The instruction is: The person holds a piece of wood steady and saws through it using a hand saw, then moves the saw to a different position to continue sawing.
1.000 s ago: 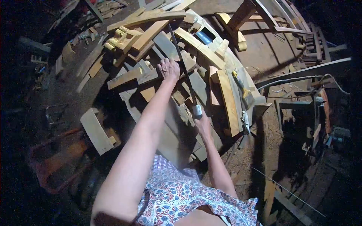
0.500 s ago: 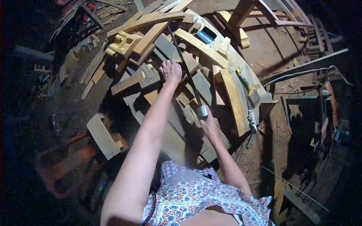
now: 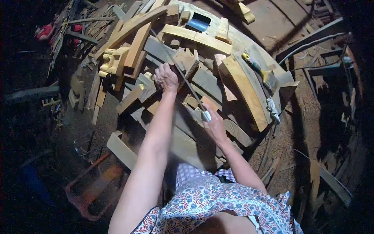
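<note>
My right hand (image 3: 215, 126) is closed round the handle of a long, narrow-bladed handsaw (image 3: 174, 62), seen nearly edge-on, with a white band (image 3: 206, 116) at the grip. Its blade slants up and left past a wooden block (image 3: 185, 61). Just left of the blade, my left hand (image 3: 166, 79) presses down with curled fingers on wood in the pile; my hand covers most of the gripped part. Grey planks (image 3: 208, 84) and cut pieces lie around both hands.
Curved timbers (image 3: 247, 89) lie to the right, near a yellow-and-black handled brush-like tool (image 3: 257, 70) and a crumpled whitish item (image 3: 273, 110). Carved yellow wood (image 3: 113, 62) sits left. A reddish metal frame (image 3: 87, 195) stands lower left. Another person in red (image 3: 44, 32) is far left.
My head view has shifted, moving the pile left in frame. The saw still runs between my hands, its blade now catching more light. Both hands keep their grip.
</note>
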A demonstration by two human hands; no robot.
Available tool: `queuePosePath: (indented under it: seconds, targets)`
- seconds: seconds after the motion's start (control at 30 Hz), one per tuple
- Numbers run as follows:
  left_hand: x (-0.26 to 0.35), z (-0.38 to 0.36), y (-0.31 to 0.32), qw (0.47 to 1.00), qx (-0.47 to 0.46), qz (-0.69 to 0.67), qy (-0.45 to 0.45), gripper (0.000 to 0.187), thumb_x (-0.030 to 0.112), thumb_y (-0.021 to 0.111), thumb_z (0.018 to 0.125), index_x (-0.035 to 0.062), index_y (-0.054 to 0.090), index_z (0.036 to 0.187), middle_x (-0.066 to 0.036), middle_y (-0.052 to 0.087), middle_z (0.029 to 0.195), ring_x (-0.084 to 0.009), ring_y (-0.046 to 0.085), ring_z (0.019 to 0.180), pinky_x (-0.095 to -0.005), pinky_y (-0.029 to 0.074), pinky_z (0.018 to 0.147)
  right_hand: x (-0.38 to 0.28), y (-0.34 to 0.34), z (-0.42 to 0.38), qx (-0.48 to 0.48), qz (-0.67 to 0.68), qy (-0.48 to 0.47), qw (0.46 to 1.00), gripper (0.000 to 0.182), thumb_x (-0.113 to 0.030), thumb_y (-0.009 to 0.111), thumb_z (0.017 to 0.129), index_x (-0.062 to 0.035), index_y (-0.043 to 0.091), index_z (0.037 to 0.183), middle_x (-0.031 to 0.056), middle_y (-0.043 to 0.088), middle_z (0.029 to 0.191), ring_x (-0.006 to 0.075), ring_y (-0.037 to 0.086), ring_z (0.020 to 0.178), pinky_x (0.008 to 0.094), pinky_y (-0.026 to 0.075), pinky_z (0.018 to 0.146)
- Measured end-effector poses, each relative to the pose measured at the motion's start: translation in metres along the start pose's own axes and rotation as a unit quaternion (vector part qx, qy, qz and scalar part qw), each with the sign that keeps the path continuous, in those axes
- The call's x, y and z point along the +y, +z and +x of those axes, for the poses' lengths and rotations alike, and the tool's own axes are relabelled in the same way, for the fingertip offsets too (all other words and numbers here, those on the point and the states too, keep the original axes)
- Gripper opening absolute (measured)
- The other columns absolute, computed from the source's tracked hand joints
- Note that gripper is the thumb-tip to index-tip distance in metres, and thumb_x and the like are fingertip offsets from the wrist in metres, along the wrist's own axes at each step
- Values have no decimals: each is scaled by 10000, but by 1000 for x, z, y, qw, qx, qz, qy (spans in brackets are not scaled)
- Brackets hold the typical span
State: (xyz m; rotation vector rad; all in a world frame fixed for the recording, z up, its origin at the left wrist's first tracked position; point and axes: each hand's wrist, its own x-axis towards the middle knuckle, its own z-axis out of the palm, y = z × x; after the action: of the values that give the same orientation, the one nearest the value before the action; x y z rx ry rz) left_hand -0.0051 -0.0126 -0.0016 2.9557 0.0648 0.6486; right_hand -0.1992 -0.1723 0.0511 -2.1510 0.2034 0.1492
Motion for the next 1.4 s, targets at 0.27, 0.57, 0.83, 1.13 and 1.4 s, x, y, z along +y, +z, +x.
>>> queuePosePath:
  seconds: [0.27, 0.57, 0.83, 1.13, 1.4]
  targets:
    - [5, 2, -10, 1000, -11, -2, 9, 173, 242, 501, 808, 72, 532, 811, -119, 547, 825, -314, 522, 770, -435, 404, 664, 12, -44, -61, -16, 12, 28, 999, 620, -12, 647, 670, -186, 469, 1238, 198, 564, 1097, 368, 553, 1000, 402, 465, 847]
    - [4, 1, -7, 999, 15, 18, 22, 93, 171, 502, 775, 83, 532, 777, -94, 512, 781, -290, 502, 738, -401, 395, 637, -23, -21, 22, -21, 43, 16, 999, 564, 3, 602, 680, -132, 490, 1216, 195, 573, 1073, 359, 572, 965, 399, 472, 801]
    - [7, -2, -11, 1000, -14, -13, -19, 109, 204, 515, 781, 96, 524, 789, -102, 520, 805, -304, 498, 764, -429, 395, 644, 10, -54, -79, -50, 60, 82, 994, 585, 21, 601, 679, -167, 499, 1223, 185, 577, 1079, 327, 570, 992, 379, 457, 823]
    - [5, 12, -4, 999, -9, 22, -31, 78, 147, 541, 785, 74, 523, 805, -109, 529, 827, -312, 516, 795, -441, 404, 644, -9, -105, -39, -111, 17, 97, 989, 568, 34, 566, 656, -117, 505, 1199, 187, 559, 1132, 337, 543, 1042, 371, 437, 896]
    - [6, 16, -3, 997, -44, 30, -58, 113, 188, 537, 779, 91, 522, 834, -88, 534, 882, -291, 512, 858, -448, 401, 704, 14, -95, -59, -54, -6, 59, 997, 537, -8, 605, 680, -167, 520, 1186, 188, 582, 1086, 355, 567, 983, 390, 458, 846]
